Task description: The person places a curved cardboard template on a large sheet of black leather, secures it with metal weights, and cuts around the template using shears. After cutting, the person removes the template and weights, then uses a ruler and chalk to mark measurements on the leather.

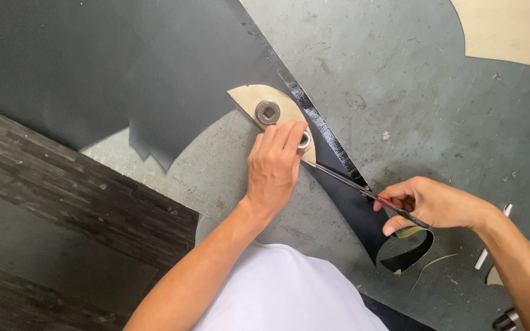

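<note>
Scissors [363, 191] sit clamped in the right hand [437, 205], blades against the black sheet [124, 67] on the counter [412, 92]; left hand [274, 168] presses flat, fingers together, on the tan template [259, 98] beside two washers [268, 112].

1. The picture is bright, with soft, even light, like daylight.
2. The light shines off the black sheet [124, 67] along its cut edge, making a shiny white strip of glare near the middle.
3. The left hand [275, 167] drops a soft, faint shadow on the grey table [412, 104] below it.
4. The right hand [430, 203] makes only a small dark patch under its fingers.
5. The dark floor [50, 245] at the lower left looks dim.
6. The middle is sharp; scratches and little marks on the table show well.
7. The white shirt [283, 294] at the bottom is very close and a bit blurry.
8. The corners look a little stretched.
</note>
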`<action>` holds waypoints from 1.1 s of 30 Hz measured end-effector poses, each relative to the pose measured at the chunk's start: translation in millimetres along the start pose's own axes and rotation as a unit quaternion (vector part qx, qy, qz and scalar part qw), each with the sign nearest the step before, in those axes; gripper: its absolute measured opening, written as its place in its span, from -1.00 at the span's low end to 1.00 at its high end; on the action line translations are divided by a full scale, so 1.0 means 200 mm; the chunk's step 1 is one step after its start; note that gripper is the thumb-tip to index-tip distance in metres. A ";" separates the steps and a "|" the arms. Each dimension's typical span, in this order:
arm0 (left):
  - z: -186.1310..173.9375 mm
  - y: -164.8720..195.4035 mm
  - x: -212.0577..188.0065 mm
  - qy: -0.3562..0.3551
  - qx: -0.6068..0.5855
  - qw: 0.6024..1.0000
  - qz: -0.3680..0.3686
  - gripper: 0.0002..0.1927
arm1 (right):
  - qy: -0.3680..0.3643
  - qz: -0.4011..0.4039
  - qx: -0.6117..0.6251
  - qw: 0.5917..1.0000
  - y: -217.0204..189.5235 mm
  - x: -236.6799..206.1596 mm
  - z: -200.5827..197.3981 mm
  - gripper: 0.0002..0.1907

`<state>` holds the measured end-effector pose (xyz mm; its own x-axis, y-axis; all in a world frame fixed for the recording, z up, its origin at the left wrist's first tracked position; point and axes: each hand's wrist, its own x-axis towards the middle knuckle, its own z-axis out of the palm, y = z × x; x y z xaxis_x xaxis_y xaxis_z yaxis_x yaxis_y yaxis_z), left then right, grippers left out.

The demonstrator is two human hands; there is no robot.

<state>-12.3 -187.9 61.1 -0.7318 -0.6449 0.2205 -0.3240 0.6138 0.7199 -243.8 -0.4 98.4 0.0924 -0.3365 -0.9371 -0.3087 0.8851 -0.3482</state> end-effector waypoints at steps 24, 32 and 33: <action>0.15 -0.06 0.24 -0.285 0.182 0.938 0.080 -0.91 | 0.099 0.009 -0.058 0.993 -0.04 -0.04 0.12 -0.46; 0.15 -0.08 0.25 -0.293 0.177 0.934 0.099 -0.90 | 0.109 0.007 -0.063 0.992 -0.08 -0.06 0.13 -0.42; 0.16 -0.08 0.25 -0.293 0.182 0.933 0.099 -0.89 | 0.109 0.002 -0.067 0.992 -0.08 -0.06 0.13 -0.44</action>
<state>-63.1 -216.5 40.0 -0.9667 -0.2084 -0.1489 -0.2520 0.8774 0.4083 -215.3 -1.7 114.4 -0.1109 -0.4082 -0.9061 -0.4333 0.8404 -0.3256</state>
